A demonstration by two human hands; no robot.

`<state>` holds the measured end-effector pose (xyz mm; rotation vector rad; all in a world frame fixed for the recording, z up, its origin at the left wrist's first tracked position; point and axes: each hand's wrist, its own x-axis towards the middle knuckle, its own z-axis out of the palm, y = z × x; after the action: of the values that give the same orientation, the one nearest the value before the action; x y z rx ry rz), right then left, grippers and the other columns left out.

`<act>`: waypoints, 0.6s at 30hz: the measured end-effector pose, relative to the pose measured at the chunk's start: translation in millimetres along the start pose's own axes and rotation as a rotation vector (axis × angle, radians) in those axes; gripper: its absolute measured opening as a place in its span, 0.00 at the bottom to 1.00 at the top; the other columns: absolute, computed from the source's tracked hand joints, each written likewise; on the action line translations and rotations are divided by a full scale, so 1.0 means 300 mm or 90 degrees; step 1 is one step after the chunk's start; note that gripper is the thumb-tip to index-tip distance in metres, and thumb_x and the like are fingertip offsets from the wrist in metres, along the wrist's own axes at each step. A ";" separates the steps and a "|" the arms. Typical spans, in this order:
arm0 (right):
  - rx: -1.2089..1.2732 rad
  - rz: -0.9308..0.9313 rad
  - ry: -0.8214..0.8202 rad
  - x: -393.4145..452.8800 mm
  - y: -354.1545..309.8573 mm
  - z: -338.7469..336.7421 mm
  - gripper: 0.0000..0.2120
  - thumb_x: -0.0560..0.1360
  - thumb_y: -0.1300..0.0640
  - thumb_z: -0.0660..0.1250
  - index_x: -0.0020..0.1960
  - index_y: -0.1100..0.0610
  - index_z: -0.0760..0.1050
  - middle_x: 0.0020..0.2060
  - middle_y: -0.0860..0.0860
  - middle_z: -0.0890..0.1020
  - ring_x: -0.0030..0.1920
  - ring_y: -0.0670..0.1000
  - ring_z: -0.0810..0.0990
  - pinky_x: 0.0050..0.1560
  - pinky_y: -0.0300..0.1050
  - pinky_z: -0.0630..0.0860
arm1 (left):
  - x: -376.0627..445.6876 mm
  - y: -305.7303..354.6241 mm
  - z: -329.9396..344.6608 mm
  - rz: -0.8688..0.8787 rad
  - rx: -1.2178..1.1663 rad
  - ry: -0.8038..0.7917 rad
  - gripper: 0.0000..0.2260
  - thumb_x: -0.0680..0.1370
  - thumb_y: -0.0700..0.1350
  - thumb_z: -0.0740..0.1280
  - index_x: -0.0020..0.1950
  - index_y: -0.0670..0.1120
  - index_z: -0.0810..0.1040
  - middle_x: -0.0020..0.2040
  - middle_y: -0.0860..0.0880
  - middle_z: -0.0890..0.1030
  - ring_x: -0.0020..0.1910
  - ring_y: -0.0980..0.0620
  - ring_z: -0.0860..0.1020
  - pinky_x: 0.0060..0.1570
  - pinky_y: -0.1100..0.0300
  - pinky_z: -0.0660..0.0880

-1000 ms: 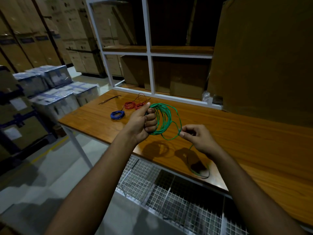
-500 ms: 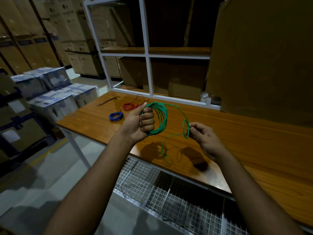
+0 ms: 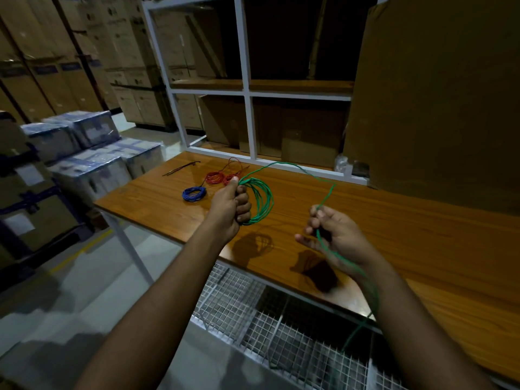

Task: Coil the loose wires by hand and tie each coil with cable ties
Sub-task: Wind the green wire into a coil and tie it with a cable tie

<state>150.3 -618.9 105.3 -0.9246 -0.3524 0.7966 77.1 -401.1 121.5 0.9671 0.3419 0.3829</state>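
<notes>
Both hands on green wire (image 3: 261,202) — coil in left grip (image 3: 235,205).

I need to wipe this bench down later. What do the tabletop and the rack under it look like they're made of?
The tabletop looks like wood or wood-grain laminate with a light sheen: brown streaked grain. The rack looks like pale wire mesh, probably metal.

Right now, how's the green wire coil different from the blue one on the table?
The green wire coil is held in the left hand, above the wooden table; the blue wire coil lies flat on it. The green has a loose tail running through the right hand; the blue looks fully wound. The green's loops look wider. Both are round coils.
</notes>
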 end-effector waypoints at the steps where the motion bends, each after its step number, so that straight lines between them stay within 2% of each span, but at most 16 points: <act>1: -0.062 0.004 0.062 0.003 -0.010 -0.019 0.11 0.84 0.63 0.53 0.46 0.59 0.71 0.31 0.51 0.72 0.31 0.48 0.74 0.36 0.46 0.82 | -0.002 0.009 -0.007 0.003 -0.004 -0.003 0.18 0.86 0.54 0.52 0.38 0.49 0.66 0.24 0.54 0.61 0.19 0.58 0.58 0.17 0.65 0.54; 3: -0.269 0.037 0.166 0.022 -0.012 -0.081 0.12 0.85 0.63 0.53 0.46 0.60 0.72 0.32 0.53 0.72 0.29 0.49 0.75 0.28 0.41 0.76 | -0.007 0.028 -0.013 0.011 -0.017 -0.017 0.18 0.86 0.54 0.52 0.39 0.49 0.66 0.24 0.54 0.61 0.19 0.58 0.58 0.18 0.65 0.54; 5: -0.547 0.109 0.180 0.036 0.010 -0.141 0.12 0.84 0.62 0.57 0.44 0.59 0.74 0.31 0.54 0.75 0.30 0.52 0.76 0.31 0.44 0.74 | -0.015 0.043 -0.009 0.015 -0.037 -0.040 0.18 0.86 0.54 0.52 0.39 0.48 0.66 0.24 0.54 0.61 0.19 0.59 0.58 0.19 0.65 0.54; 7: -0.864 0.184 0.102 0.044 0.045 -0.169 0.13 0.82 0.60 0.60 0.39 0.58 0.73 0.31 0.54 0.77 0.34 0.56 0.78 0.35 0.45 0.71 | -0.023 0.052 0.000 0.018 -0.049 -0.060 0.18 0.85 0.54 0.53 0.39 0.48 0.67 0.25 0.54 0.62 0.19 0.59 0.59 0.19 0.66 0.55; 8: -1.013 0.222 0.048 0.044 0.065 -0.165 0.13 0.81 0.60 0.60 0.38 0.58 0.73 0.34 0.55 0.79 0.39 0.57 0.80 0.36 0.44 0.70 | -0.027 0.054 0.005 0.020 -0.048 -0.064 0.17 0.85 0.54 0.53 0.39 0.48 0.67 0.25 0.54 0.62 0.20 0.59 0.59 0.19 0.66 0.55; 10: -1.255 0.289 -0.041 0.016 0.104 -0.123 0.08 0.79 0.60 0.60 0.46 0.59 0.76 0.48 0.56 0.82 0.51 0.57 0.81 0.45 0.44 0.74 | -0.030 0.054 0.014 0.022 -0.040 -0.063 0.17 0.85 0.54 0.53 0.39 0.48 0.67 0.25 0.54 0.62 0.20 0.58 0.59 0.19 0.65 0.54; 12: -1.390 0.293 -0.052 -0.016 0.139 -0.086 0.11 0.79 0.57 0.60 0.57 0.56 0.78 0.57 0.53 0.81 0.57 0.56 0.80 0.56 0.50 0.75 | -0.029 0.050 0.020 0.022 -0.034 -0.059 0.17 0.85 0.54 0.53 0.39 0.48 0.67 0.25 0.54 0.62 0.20 0.58 0.59 0.20 0.65 0.54; 15: -1.545 0.191 -0.034 -0.059 0.143 -0.008 0.12 0.81 0.54 0.58 0.57 0.52 0.78 0.55 0.51 0.82 0.55 0.55 0.80 0.61 0.56 0.69 | -0.027 0.036 0.021 0.010 -0.039 -0.055 0.17 0.85 0.54 0.53 0.39 0.48 0.67 0.25 0.54 0.62 0.19 0.58 0.59 0.19 0.66 0.55; 16: -1.569 0.129 -0.067 -0.070 0.135 0.021 0.11 0.81 0.55 0.57 0.56 0.52 0.78 0.54 0.51 0.82 0.55 0.55 0.80 0.61 0.57 0.67 | -0.027 0.029 0.021 0.006 -0.036 -0.053 0.17 0.85 0.54 0.53 0.39 0.48 0.67 0.25 0.54 0.62 0.19 0.58 0.59 0.19 0.66 0.55; 18: -1.497 -0.017 -0.165 -0.088 0.106 0.086 0.10 0.81 0.57 0.57 0.56 0.52 0.76 0.53 0.52 0.80 0.56 0.55 0.78 0.59 0.55 0.68 | -0.028 0.014 0.022 0.003 -0.018 -0.046 0.17 0.85 0.54 0.54 0.39 0.48 0.67 0.25 0.54 0.62 0.20 0.58 0.59 0.19 0.66 0.55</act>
<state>103.0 -612.6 95.8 -2.9155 -1.6550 0.0841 71.9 -407.6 129.3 0.9520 0.2686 0.3556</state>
